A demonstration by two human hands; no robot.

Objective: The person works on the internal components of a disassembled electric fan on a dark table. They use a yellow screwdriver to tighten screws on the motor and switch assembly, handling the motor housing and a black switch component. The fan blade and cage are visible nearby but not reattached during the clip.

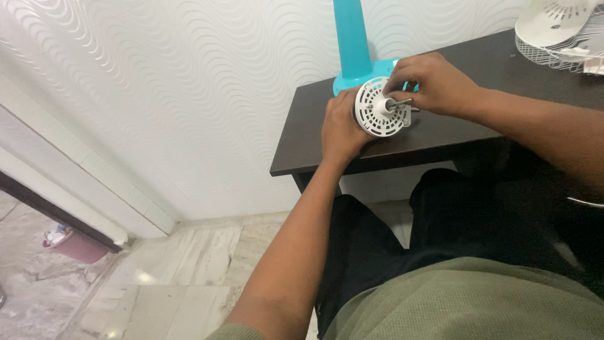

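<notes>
So we've got the white round motor housing (379,108) sitting at the near-left corner of the dark table (453,129), its metal shaft (399,102) poking out toward us. Our left hand (340,129) is wrapped around its back edge, fingers closed on it. Our right hand (429,83) comes over the top, fingers curled onto the housing by the shaft. The teal fan stand (352,47) is right behind it, and a white fan grille (557,31) sits at the far-right end.
</notes>
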